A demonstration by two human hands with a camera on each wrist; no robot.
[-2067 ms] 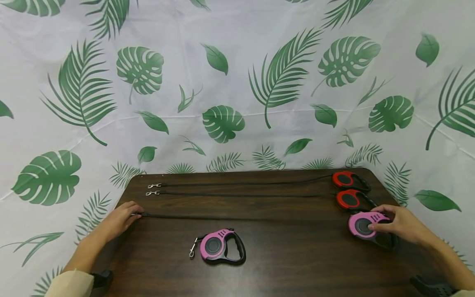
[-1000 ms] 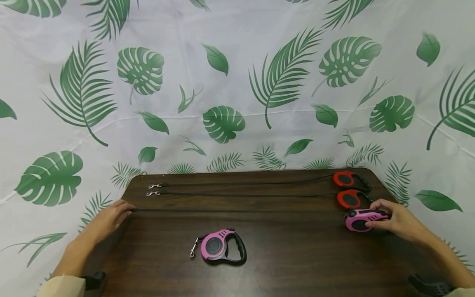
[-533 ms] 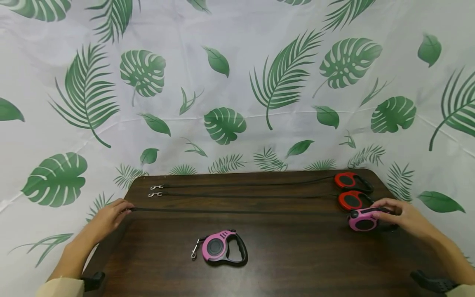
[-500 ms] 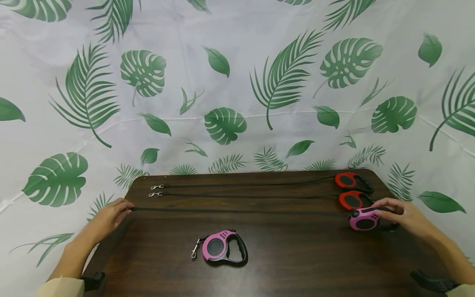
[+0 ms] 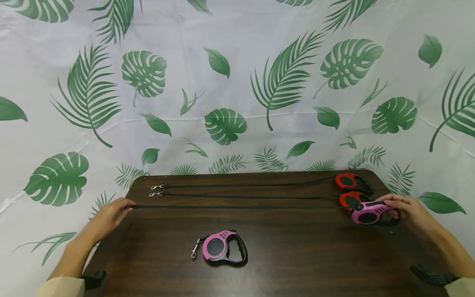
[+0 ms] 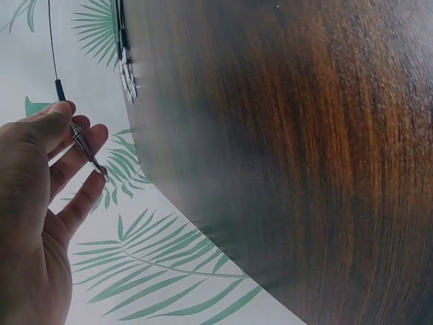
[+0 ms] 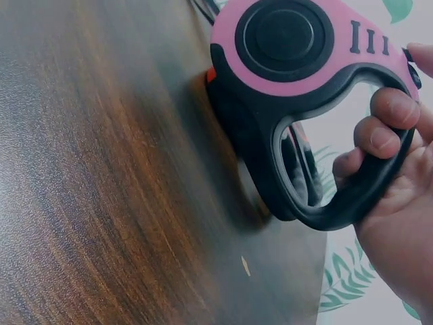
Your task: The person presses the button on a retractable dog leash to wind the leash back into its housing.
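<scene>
Pink plastic is showing on the leash (image 5: pixel 367 213) that the right hand (image 5: pixel 410 211) is holding over the right side of the table (image 5: pixel 297 255), with fingers wrapping through the loop and round the black handle (image 7: pixel 373 191). At the table's left edge, the left hand (image 5: pixel 111 217) is pinching the cord (image 5: pixel 241 206) at its end, the metal clip (image 6: pixel 84 145) lying across the spread lower fingers. The cord is running straight across the table between the hands. Another pink leash (image 5: pixel 215 247) is lying near the table's middle; 2 red leashes (image 5: pixel 346 180) are resting near its far right corner.
</scene>
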